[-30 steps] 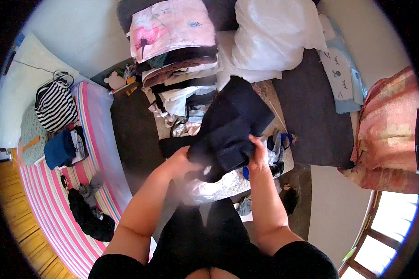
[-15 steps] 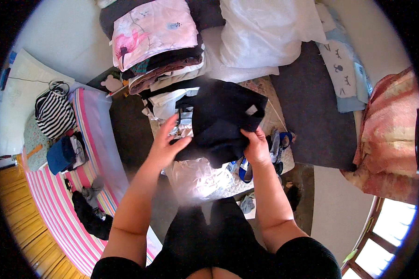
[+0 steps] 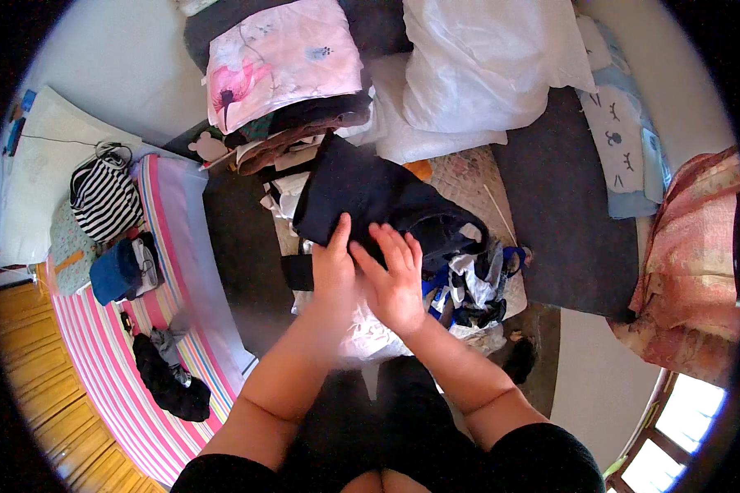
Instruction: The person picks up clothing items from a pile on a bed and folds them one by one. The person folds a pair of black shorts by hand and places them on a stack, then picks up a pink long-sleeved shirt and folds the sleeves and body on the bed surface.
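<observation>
A folded black garment (image 3: pixel 374 193) with a small pale patch near its right end lies slanted in front of me. My left hand (image 3: pixel 335 267) is at its near edge, the thumb over the cloth and the other fingers hidden; it appears to grip the fabric. Close beside it, my right hand (image 3: pixel 396 279) is open, its fingers stretched toward the garment's near edge. Below both hands, pale shiny cloth (image 3: pixel 368 333) shows in part. To the right lies a heap of small mixed clothes (image 3: pixel 473 283) in blue, grey and black.
Behind the garment rises a stack of folded cloth topped by a pink floral piece (image 3: pixel 284 66). Large white pillows (image 3: pixel 477 70) are beside it. On the left, a striped bed (image 3: pixel 82 337) bears a striped bag (image 3: pixel 105 197) and clothes. A patterned curtain (image 3: pixel 691 271) hangs at right.
The black garment has turned, its left end now farther from me. My right hand has let go of its right corner and moved left beside my left hand, which has shifted right onto the cloth.
</observation>
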A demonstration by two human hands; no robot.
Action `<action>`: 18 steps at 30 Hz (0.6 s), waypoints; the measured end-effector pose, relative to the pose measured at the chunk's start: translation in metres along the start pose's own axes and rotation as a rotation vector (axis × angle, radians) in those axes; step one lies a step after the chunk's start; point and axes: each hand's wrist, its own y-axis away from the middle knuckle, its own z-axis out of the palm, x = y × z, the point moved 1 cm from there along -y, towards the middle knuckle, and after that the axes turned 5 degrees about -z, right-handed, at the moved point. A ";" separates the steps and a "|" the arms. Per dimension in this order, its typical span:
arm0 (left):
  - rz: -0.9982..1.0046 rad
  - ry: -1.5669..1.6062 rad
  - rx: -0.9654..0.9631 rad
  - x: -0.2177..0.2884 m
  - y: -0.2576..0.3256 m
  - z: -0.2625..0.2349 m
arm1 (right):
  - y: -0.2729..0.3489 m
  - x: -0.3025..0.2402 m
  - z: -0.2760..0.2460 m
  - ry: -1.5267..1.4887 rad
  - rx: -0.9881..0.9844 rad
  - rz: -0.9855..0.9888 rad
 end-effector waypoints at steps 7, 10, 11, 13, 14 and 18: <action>0.244 -0.095 -0.005 -0.006 -0.015 -0.014 | 0.053 -0.018 0.022 -1.261 -0.064 0.999; 0.258 -0.465 -0.024 -0.014 0.000 -0.029 | 0.046 0.005 0.045 -1.855 0.121 1.368; 0.395 -0.548 -0.106 -0.018 0.007 -0.033 | 0.041 0.012 0.051 -2.017 0.178 1.420; 0.374 -0.672 -0.128 -0.027 0.014 -0.041 | 0.031 0.021 0.060 -2.183 0.429 1.296; 0.453 -0.793 -0.140 -0.030 0.016 -0.044 | 0.027 0.025 0.061 -2.298 0.539 1.223; 0.334 -0.552 -0.172 -0.032 0.018 -0.057 | 0.024 0.040 0.049 -1.951 0.640 1.421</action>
